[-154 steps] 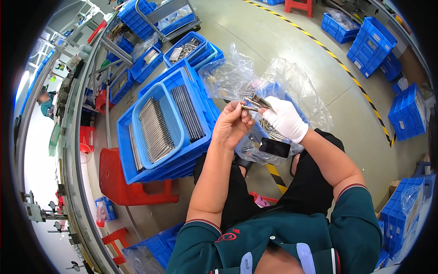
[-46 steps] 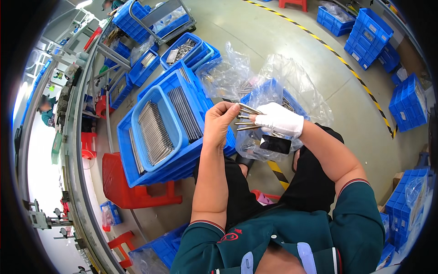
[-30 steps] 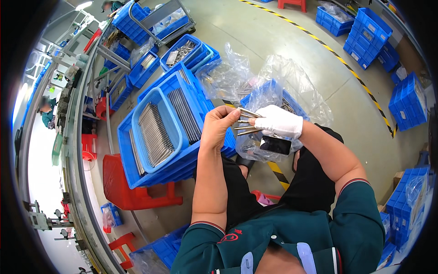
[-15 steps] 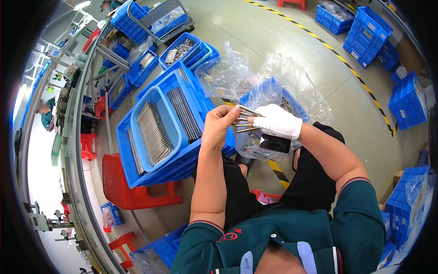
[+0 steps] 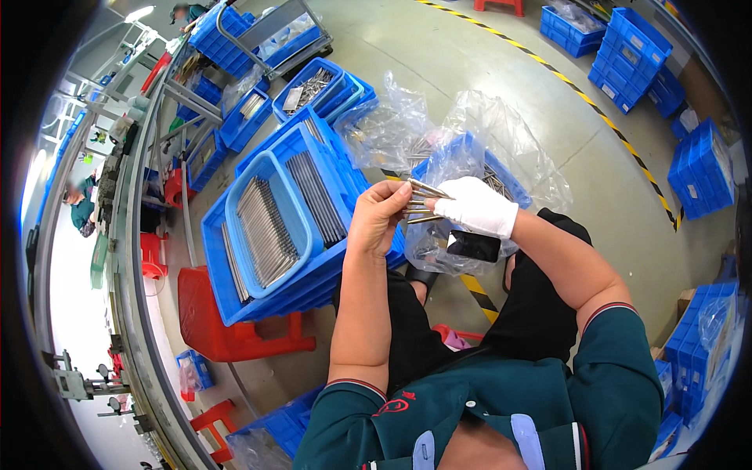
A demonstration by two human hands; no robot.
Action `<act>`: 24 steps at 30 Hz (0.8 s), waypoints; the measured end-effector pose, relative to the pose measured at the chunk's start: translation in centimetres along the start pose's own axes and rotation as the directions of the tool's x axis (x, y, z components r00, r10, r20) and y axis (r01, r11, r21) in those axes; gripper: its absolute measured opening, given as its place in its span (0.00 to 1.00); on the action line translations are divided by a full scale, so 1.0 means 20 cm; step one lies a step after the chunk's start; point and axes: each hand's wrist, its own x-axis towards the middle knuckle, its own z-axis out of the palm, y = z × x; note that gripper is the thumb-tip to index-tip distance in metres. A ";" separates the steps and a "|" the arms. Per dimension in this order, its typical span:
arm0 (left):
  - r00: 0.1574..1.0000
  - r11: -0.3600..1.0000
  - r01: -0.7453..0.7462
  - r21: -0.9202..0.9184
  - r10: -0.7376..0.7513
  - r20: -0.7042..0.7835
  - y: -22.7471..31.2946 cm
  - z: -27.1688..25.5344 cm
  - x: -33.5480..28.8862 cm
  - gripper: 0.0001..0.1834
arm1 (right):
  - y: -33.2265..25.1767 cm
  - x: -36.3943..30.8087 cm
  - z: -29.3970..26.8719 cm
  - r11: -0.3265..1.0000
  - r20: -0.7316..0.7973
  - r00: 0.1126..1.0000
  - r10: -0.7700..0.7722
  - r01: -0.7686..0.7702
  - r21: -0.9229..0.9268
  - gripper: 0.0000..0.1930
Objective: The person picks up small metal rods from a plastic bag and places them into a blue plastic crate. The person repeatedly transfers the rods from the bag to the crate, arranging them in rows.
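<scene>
Several slim metal rods [image 5: 424, 205] fan out between my two hands, in front of my knees. My right hand [image 5: 476, 207], in a white glove with bare fingertips, is closed around their right ends. My bare left hand [image 5: 374, 216] pinches at the left end of the top rod with thumb and fingertips; its other fingers curl behind, partly hidden. Just below the glove shows a flat, black, glossy rectangular object [image 5: 473, 245]. Beyond the hands, a blue crate [image 5: 511, 182] with more metal rods is partly covered by clear plastic bags [image 5: 501, 125].
To my left, a light-blue basket [image 5: 309, 227] of neatly lined-up rods sits on stacked blue crates [image 5: 223, 301], beside a red stool [image 5: 207, 321]. More blue crates [image 5: 701, 168] stand at the right. Yellow-black tape [image 5: 580, 94] crosses the floor. A co-worker [image 5: 82, 205] is at far left.
My hands stay almost in place, with the rods shifting slightly between the fingers. More of the black rectangular object shows below the glove.
</scene>
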 end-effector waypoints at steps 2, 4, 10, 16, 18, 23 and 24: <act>1.000 1.000 -0.018 0.005 0.018 -0.016 -0.01 0.01 0.00 0.10 | 0.00 0.00 0.00 0.999 -0.029 0.999 -0.020 0.018 -0.043 0.19; 1.000 0.995 -0.024 -0.100 0.024 -0.006 -0.02 0.04 -0.01 0.09 | -0.01 -0.01 0.01 0.996 -0.051 0.999 -0.009 0.004 -0.090 0.19; 0.991 0.921 0.084 -0.380 -0.037 0.128 -0.04 0.06 -0.02 0.11 | -0.04 -0.03 0.03 0.990 -0.122 0.992 -0.005 -0.012 -0.137 0.19; 0.987 0.922 0.104 -0.374 -0.047 0.157 -0.05 0.04 0.00 0.14 | -0.04 -0.01 0.02 0.989 -0.128 0.992 0.014 -0.032 -0.146 0.18; 0.987 0.933 0.107 -0.345 -0.058 0.151 -0.05 0.02 0.01 0.13 | -0.04 -0.02 0.02 0.984 -0.114 0.994 -0.005 -0.015 -0.179 0.18; 0.976 0.894 0.176 -0.412 -0.105 0.191 -0.06 -0.01 0.01 0.13 | -0.03 -0.02 0.02 0.987 -0.107 0.994 -0.020 0.003 -0.162 0.17; 0.976 0.888 0.180 -0.423 -0.109 0.186 -0.06 -0.01 0.00 0.13 | -0.03 -0.02 0.03 0.992 -0.107 0.994 -0.008 -0.006 -0.128 0.17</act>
